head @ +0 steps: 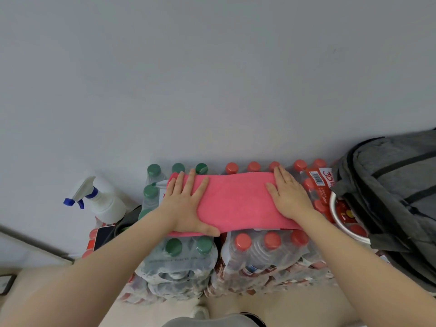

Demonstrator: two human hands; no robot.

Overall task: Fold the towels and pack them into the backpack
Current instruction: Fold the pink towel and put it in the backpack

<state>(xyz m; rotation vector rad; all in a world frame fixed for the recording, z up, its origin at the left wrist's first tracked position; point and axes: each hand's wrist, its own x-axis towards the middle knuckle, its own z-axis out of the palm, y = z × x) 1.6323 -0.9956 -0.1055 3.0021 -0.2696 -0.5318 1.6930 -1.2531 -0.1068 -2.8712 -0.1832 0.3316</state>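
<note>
Pink under both palms — the left hand (186, 204) and right hand (289, 197) lie flat, fingers straight, pressing the ends of the folded pink towel (236, 204). The towel rests on shrink-wrapped bottle packs (259, 253). Right of the towel stands the grey backpack (391, 199) — left of it, a white spray bottle (103, 201).

Shrink-wrapped green-capped bottles (175, 256) sit beside red-capped bottles (266, 253) (a white spray bottle (103, 204) stands left).
</note>
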